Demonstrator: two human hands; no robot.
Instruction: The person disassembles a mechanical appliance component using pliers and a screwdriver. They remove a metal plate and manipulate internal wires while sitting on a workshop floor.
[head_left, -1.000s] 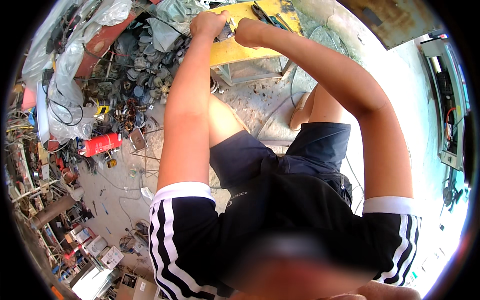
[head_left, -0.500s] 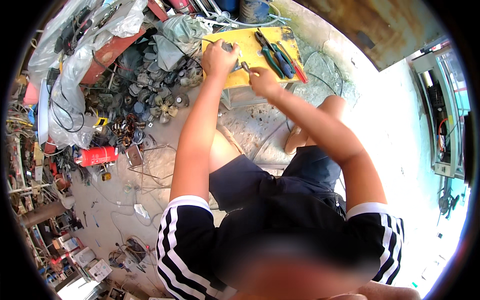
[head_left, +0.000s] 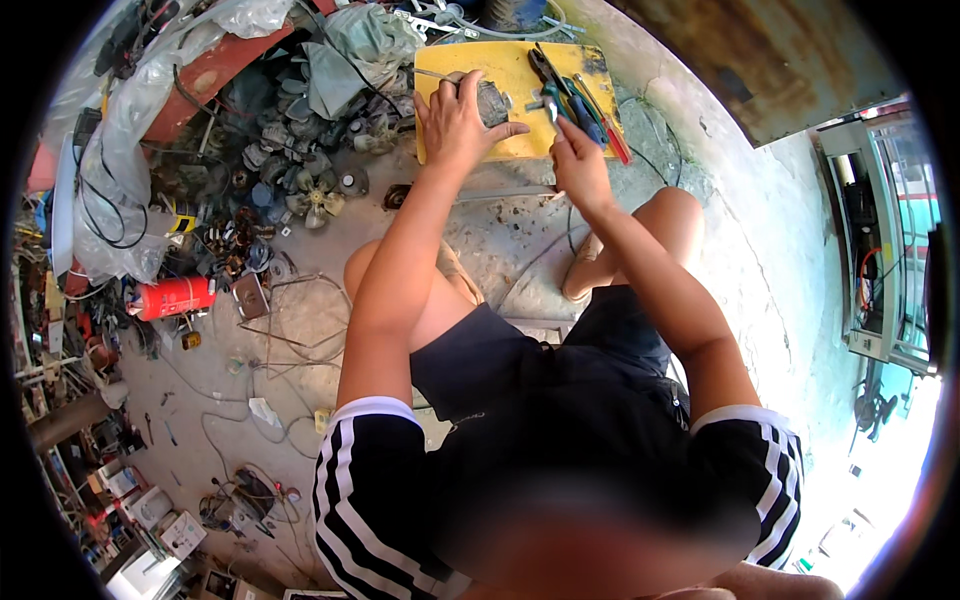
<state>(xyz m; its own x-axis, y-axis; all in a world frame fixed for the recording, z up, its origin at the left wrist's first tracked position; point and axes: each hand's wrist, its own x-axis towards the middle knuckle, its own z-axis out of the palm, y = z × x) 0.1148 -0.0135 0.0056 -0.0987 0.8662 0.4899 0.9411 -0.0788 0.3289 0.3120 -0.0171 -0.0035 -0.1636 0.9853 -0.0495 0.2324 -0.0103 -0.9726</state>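
Observation:
A yellow board [head_left: 520, 68] lies on the ground ahead of my knees. My left hand [head_left: 458, 122] rests on it with fingers spread, beside a dark grey lump [head_left: 491, 102] and a thin metal rod [head_left: 435, 75]. My right hand [head_left: 577, 158] is closed around a small tool with a dark handle [head_left: 552, 103], its tip near the lump. Pliers and screwdrivers with blue and red handles [head_left: 585, 100] lie on the board's right side.
A heap of small fans and motor parts [head_left: 300, 170] lies to the left, with a red cylinder [head_left: 172, 297], loose wires [head_left: 300, 330] and plastic bags [head_left: 130, 120]. A concrete wall [head_left: 700, 130] rises at right. Boxes [head_left: 150, 510] crowd the lower left.
The view has tilted down, so the board and both hands sit lower in the picture. My left hand has spread flat on the board; my right hand has drawn back toward the board's near edge.

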